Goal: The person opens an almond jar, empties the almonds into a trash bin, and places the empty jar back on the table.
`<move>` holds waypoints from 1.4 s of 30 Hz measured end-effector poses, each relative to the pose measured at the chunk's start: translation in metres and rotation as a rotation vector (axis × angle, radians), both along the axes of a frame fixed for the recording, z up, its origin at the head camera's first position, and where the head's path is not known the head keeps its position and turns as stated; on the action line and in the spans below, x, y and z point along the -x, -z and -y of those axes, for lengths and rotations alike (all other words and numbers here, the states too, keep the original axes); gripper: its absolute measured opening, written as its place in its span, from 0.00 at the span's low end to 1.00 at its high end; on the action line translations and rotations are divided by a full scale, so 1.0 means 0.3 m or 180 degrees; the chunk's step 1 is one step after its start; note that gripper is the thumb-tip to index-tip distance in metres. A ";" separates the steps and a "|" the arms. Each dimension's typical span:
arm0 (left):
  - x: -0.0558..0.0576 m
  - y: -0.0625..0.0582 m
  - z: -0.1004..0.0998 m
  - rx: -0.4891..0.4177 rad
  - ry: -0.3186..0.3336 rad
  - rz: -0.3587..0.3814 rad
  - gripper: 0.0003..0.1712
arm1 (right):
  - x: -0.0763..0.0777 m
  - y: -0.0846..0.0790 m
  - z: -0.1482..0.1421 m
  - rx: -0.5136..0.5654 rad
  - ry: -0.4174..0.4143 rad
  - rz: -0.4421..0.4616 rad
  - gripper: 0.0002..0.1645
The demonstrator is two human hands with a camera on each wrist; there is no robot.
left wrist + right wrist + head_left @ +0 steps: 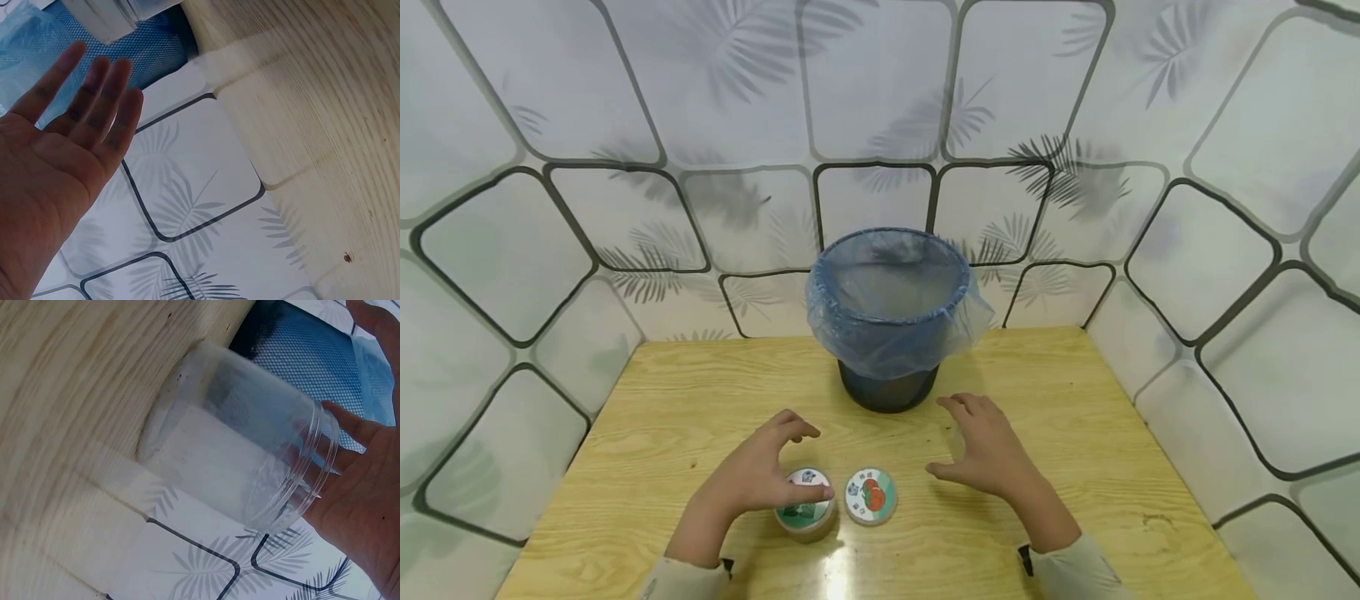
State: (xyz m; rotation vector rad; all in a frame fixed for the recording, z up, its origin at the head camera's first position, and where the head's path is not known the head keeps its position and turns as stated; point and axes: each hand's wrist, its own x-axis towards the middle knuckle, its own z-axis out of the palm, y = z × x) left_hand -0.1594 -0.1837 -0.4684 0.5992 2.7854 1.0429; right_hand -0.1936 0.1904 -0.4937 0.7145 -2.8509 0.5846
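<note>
My left hand (760,471) hovers with fingers spread, its thumb crossing above a stack of round printed cards (802,514). Beside that stack lies a round card with a red fruit picture (870,497). My right hand (988,450) is held apart to the right, fingers loosely bent and nothing gripped. In the right wrist view, a clear plastic jar (219,437) with a threaded mouth stands on the wood, and the fingers of the right hand (356,462) show behind its mouth. The left wrist view has the left palm (56,162) bare, near part of the clear jar (109,19).
A dark mesh bin (887,387) lined with a blue plastic bag (887,337) stands behind the hands, at the back of the wooden table (700,400). Patterned panels (872,108) with leaf prints enclose the table at the back and on both sides.
</note>
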 end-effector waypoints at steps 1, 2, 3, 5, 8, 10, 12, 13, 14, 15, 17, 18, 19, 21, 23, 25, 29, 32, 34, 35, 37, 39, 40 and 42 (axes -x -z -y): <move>-0.001 -0.001 0.001 -0.0005 0.0003 -0.0017 0.42 | -0.002 -0.001 0.005 0.0003 -0.0026 -0.0019 0.61; -0.002 -0.001 0.001 0.0002 0.0002 -0.0031 0.43 | -0.003 -0.002 0.010 -0.0007 -0.0050 -0.0038 0.61; -0.003 -0.002 0.002 0.0009 -0.0005 -0.0042 0.44 | -0.004 -0.003 0.016 -0.0010 -0.0073 -0.0044 0.60; -0.006 -0.004 0.003 0.0018 -0.0022 -0.0056 0.46 | -0.006 -0.001 0.027 -0.0030 -0.0123 -0.0055 0.60; -0.010 -0.007 0.007 0.0024 -0.0018 -0.0050 0.47 | -0.006 -0.004 0.043 -0.0007 -0.0214 -0.0023 0.60; -0.011 -0.009 0.008 0.0031 -0.0011 -0.0050 0.48 | -0.005 -0.006 0.052 0.0021 -0.0268 0.0010 0.60; -0.013 -0.009 0.009 0.0031 0.0004 -0.0035 0.48 | -0.006 -0.012 0.061 0.0071 -0.0314 0.0041 0.60; -0.014 -0.008 0.010 0.0015 0.0010 -0.0021 0.49 | -0.005 -0.013 0.066 0.0071 -0.0331 0.0045 0.60; -0.016 -0.007 0.010 0.0003 0.0011 -0.0012 0.49 | -0.006 -0.015 0.072 0.0080 -0.0351 0.0042 0.60; -0.017 -0.006 0.011 0.0001 0.0009 0.0001 0.49 | -0.006 -0.016 0.077 0.0091 -0.0370 0.0046 0.60; -0.019 -0.003 0.011 -0.0018 0.0017 0.0019 0.49 | -0.008 -0.016 0.088 0.0117 -0.0405 0.0060 0.59; -0.021 -0.002 0.012 -0.0017 0.0022 0.0020 0.49 | -0.009 -0.016 0.094 0.0127 -0.0419 0.0077 0.59; -0.022 0.000 0.012 -0.0025 0.0035 0.0018 0.49 | -0.011 -0.015 0.098 0.0130 -0.0429 0.0093 0.59; -0.024 0.002 0.013 -0.0020 0.0058 0.0000 0.48 | -0.014 -0.017 0.108 0.0146 -0.0454 0.0126 0.59; -0.025 0.003 0.014 -0.0014 0.0078 -0.0017 0.48 | -0.015 -0.018 0.116 0.0149 -0.0479 0.0132 0.59; -0.026 0.005 0.015 -0.0002 0.0086 -0.0043 0.48 | -0.013 -0.019 0.126 0.0165 -0.0515 0.0114 0.59; -0.025 0.011 0.016 0.0056 0.0080 -0.0117 0.49 | -0.011 -0.016 0.150 0.0229 -0.0559 0.0159 0.61; -0.024 0.014 0.017 0.0082 0.0089 -0.0151 0.49 | -0.013 -0.010 0.169 0.0259 -0.0575 0.0283 0.62; -0.026 0.014 0.018 0.0086 0.0095 -0.0160 0.49 | -0.016 -0.008 0.182 0.0256 -0.0591 0.0389 0.63; -0.026 0.014 0.018 0.0086 0.0094 -0.0164 0.48 | -0.018 -0.008 0.188 0.0278 -0.0612 0.0442 0.63; -0.028 0.014 0.019 0.0079 0.0094 -0.0159 0.48 | -0.020 -0.009 0.200 0.0301 -0.0645 0.0535 0.63; -0.029 0.013 0.020 0.0075 0.0091 -0.0144 0.48 | -0.021 -0.009 0.209 0.0331 -0.0657 0.0612 0.64; -0.029 0.013 0.022 0.0071 0.0088 -0.0130 0.48 | -0.020 -0.007 0.213 0.0345 -0.0663 0.0630 0.64; -0.030 0.014 0.024 0.0067 0.0084 -0.0106 0.48 | -0.018 -0.003 0.221 0.0364 -0.0674 0.0667 0.64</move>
